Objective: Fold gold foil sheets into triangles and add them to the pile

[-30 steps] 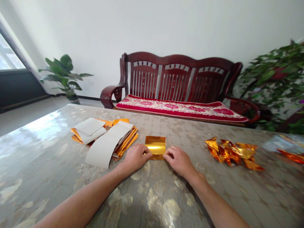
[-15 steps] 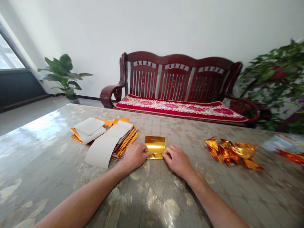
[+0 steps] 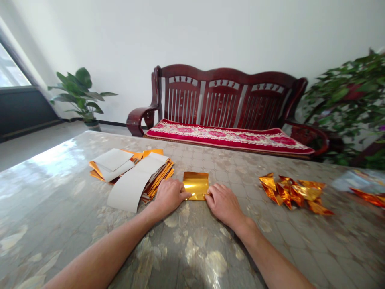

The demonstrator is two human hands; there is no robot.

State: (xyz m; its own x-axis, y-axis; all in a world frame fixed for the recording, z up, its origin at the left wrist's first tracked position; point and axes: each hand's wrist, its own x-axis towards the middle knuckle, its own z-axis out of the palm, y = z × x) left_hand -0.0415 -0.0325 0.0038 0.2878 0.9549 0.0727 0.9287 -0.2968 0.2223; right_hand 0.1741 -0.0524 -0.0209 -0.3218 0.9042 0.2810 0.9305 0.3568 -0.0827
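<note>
A small sheet of shiny gold foil paper [image 3: 196,184] lies on the table in front of me, its far edge curling up slightly. At its near left corner my left hand [image 3: 171,195] pinches the paper between thumb and bent fingers. My right hand [image 3: 224,202] grips the near right corner the same way, fingers curled. Close to my left hand is a stack of foil sheets [image 3: 159,180], orange-gold at the edges, with pale paper backs [image 3: 132,182] facing up. Several folded gold foil pieces [image 3: 293,192] sit in a heap to the right of my right hand.
The table [image 3: 180,257] has a clear patterned cover. At its right edge lie a plastic bag [image 3: 357,180] and another foil piece [image 3: 368,196]. Beyond stands a dark red wooden bench [image 3: 222,96] with a red floral runner [image 3: 228,136]. Potted plants [image 3: 80,92] flank it.
The near edge of the gold foil paper, a raised narrow strip before, now looks flatter. Both hands have shifted only slightly at its corners.
</note>
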